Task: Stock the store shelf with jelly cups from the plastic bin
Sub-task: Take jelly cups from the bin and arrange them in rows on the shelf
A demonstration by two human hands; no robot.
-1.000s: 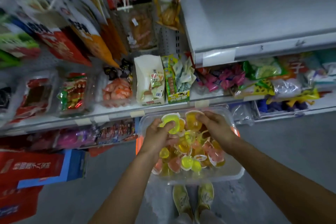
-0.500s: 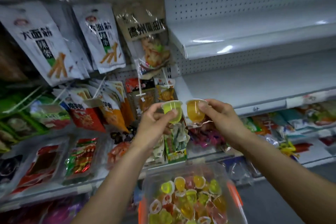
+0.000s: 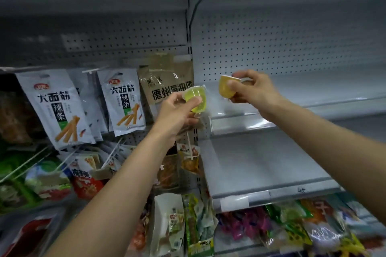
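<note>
Holding a cup apiece, both hands hover before the bare shelf (image 3: 323, 92) on the right. Fingers of the left hand (image 3: 177, 111) pinch the green jelly cup (image 3: 197, 101). Fingers of the right hand (image 3: 255, 89) pinch the tilted orange jelly cup (image 3: 226, 89), nearer the shelf, which lies just beyond it.

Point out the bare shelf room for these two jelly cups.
Bare: the upper grey shelf behind the right hand, under the pegboard, and the lower grey shelf beneath it. Crowded: hanging snack bags left of the upright post, and the candy row at the bottom.
</note>
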